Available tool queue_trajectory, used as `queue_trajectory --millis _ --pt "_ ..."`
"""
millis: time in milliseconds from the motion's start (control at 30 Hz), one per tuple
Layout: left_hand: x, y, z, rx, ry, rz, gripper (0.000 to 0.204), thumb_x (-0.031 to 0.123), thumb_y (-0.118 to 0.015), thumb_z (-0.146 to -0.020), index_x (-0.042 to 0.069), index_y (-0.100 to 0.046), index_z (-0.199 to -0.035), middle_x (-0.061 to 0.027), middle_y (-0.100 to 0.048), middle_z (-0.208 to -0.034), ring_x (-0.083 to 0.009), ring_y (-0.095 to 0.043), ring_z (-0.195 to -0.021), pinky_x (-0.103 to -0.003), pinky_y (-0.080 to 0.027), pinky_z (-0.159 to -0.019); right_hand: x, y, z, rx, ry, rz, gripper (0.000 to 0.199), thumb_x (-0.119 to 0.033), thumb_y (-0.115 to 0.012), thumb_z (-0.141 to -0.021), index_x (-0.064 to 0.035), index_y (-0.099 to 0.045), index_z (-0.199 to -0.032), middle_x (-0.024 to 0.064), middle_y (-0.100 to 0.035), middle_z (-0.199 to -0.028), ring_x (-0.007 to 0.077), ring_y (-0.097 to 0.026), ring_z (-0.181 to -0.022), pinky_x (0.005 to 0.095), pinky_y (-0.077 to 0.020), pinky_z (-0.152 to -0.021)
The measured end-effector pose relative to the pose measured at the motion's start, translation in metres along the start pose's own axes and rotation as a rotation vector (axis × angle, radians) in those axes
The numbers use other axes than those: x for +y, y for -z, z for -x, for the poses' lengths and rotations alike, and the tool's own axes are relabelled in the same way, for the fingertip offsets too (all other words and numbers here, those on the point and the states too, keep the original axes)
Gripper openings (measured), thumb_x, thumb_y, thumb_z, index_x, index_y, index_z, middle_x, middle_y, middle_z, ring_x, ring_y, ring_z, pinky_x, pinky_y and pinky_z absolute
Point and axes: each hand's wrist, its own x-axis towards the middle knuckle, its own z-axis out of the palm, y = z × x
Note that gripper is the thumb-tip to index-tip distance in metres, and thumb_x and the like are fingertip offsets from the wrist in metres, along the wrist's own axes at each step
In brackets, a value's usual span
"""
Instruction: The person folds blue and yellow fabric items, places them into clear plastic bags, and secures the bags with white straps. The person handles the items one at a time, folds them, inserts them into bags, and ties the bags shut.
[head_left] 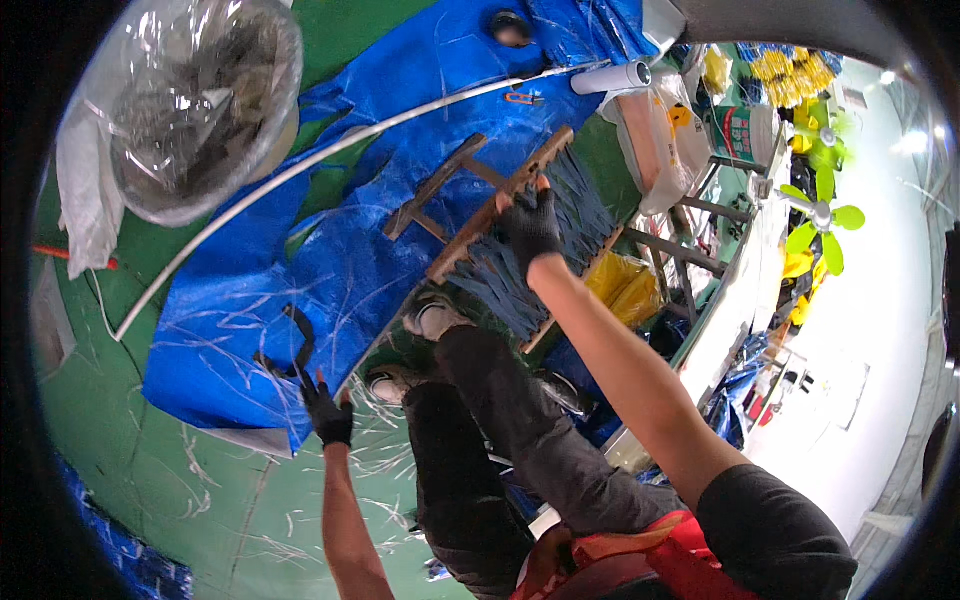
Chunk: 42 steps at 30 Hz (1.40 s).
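Note:
My right hand [531, 228], in a black glove with bare fingertips, grips the upper bar of a wooden rack [465, 240]. Dark grey-blue strips [500, 285] hang in a dense row from that rack, just beside the hand. My left hand [328, 412], gloved the same way, reaches low over the edge of a blue tarp [240, 330] with fingers stretched apart. Close to its fingertips lies a dark curved strip [300, 338]; whether they touch it I cannot tell.
A clear plastic bag [190, 110] lines a large round container at upper left. A long white tube [330, 150] arcs across the tarp. At right stand a bucket [742, 135], a white bag [655, 140] and a green-bladed fan [822, 215]. Pale thread scraps litter the green floor [200, 500].

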Motion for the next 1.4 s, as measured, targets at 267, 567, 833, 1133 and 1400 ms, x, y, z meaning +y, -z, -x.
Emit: queue_trajectory --millis 267,567,833,1133,1400 --pt "0.308 0.119 -0.111 0.063 -0.297 0.376 0.063 0.025 -0.061 -0.085 0.005 -0.035 -0.140 -0.0268 -0.042 -0.134 -0.0443 -0.038 -0.124 -0.048 -0.034 -0.102 0.091 0.103 -0.002 0.168 0.333 0.491 0.047 -0.025 -0.058 -0.089 -0.0048 -0.045 -0.129 0.0186 -0.052 -0.123 0.0360 -0.050 -0.114 0.0410 -0.0427 -0.093" --pt "0.436 0.101 -0.204 -0.162 -0.446 0.357 0.048 0.025 -0.057 -0.089 0.001 -0.047 -0.129 -0.0263 -0.050 -0.124 -0.0448 -0.046 -0.114 -0.049 -0.038 -0.096 0.059 0.153 -0.067 0.018 -0.129 0.820 0.083 -0.059 -0.052 -0.083 -0.0180 -0.019 -0.147 0.0139 -0.017 -0.152 0.0379 -0.012 -0.139 0.0543 -0.0161 -0.109" --pt "0.458 0.028 -0.419 -0.341 -0.597 -0.023 0.037 0.030 -0.047 -0.093 0.005 -0.056 -0.119 -0.0200 -0.061 -0.111 -0.0381 -0.058 -0.100 -0.045 -0.047 -0.086 0.101 0.135 -0.088 0.223 0.068 0.653 0.093 -0.062 -0.064 -0.071 -0.0154 -0.028 -0.143 0.0200 -0.029 -0.144 0.0456 -0.019 -0.134 0.0584 -0.0112 -0.110" --pt "0.504 -0.199 -0.561 -0.451 -0.537 -0.384 0.046 0.033 -0.054 -0.087 0.012 -0.048 -0.128 -0.0124 -0.052 -0.128 -0.0303 -0.059 -0.102 -0.043 -0.048 -0.086 0.114 0.130 -0.092 0.239 0.188 0.573 0.084 -0.069 -0.053 -0.072 -0.0133 -0.044 -0.134 0.0265 -0.042 -0.133 0.0546 -0.032 -0.123 0.0638 -0.0193 -0.104" --pt "0.495 -0.162 -0.510 -0.368 -0.697 -0.381 0.019 0.021 -0.057 -0.085 0.011 -0.054 -0.101 -0.0150 -0.061 -0.099 -0.0349 -0.063 -0.084 -0.046 -0.049 -0.069 0.114 0.126 -0.091 0.327 0.133 0.732 0.085 -0.076 -0.031 -0.080 -0.0105 -0.047 -0.131 0.0211 -0.041 -0.135 0.0545 -0.028 -0.126 0.0605 -0.0242 -0.104"
